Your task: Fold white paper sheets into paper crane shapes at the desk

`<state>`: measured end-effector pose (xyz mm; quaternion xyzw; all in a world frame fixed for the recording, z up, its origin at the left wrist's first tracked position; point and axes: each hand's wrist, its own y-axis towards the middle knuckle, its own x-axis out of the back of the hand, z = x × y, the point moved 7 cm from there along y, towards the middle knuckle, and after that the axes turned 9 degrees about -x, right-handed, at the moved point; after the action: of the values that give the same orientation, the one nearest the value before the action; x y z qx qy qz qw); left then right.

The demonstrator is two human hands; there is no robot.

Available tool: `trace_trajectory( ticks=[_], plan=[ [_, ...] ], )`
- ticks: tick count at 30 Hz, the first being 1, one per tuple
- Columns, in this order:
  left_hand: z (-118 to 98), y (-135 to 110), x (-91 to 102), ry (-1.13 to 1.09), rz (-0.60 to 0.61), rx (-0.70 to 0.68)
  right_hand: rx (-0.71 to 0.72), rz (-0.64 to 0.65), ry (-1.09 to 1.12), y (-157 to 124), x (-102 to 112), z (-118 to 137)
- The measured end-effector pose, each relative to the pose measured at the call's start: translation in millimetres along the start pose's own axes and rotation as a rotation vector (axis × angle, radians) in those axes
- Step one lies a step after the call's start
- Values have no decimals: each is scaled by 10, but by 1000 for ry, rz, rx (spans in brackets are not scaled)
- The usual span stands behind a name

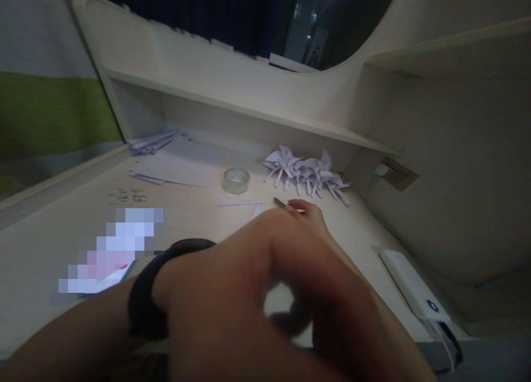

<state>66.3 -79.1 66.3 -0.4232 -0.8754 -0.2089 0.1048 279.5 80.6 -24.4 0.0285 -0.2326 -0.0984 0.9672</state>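
"What's on that pale desk (186, 218)?"
"Crisp folded paper pinwheels (284, 161) behind, a glossy tape roll (236, 186), a slim dark piece (279, 202) by the right hand (307, 211)."
"Gripped?"
"Half-curled fingers; can't tell. The left hand (240, 282) curls loosely, its grip hidden too."

our left hand (244, 282) close up, our right hand (307, 211) at a small dark object (279, 202), paper pinwheels (309, 174) and tape roll (235, 186) on our desk (194, 218)
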Motion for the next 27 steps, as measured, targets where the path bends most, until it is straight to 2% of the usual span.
trace_trajectory(
  ticks=[1,2,4,6,9,10,12,16,20,27],
  plan=[
    [-127,169,44,47,81,-84,15,-28,-50,12,106,-19],
    [-166,326,62,125,175,-137,44,-56,-135,16,197,-28],
    [-29,597,162,337,176,-222,76,-82,-268,9,313,-63],
    [351,742,183,573,198,-250,106,-70,-398,-23,330,-88],
    [969,767,163,814,246,-262,137,-32,-568,-85,249,-104],
    [1117,750,153,843,268,-261,141,-28,-613,-100,219,-105],
    [1282,722,161,851,268,-244,142,-27,-690,-114,169,-106],
    [1240,690,176,838,230,-238,126,-40,-775,-125,147,-96],
    [1129,661,149,903,222,-239,122,-67,-813,-229,247,-47],
    [1104,661,152,1102,208,-149,218,18,-743,-801,599,-111]
  ],
)
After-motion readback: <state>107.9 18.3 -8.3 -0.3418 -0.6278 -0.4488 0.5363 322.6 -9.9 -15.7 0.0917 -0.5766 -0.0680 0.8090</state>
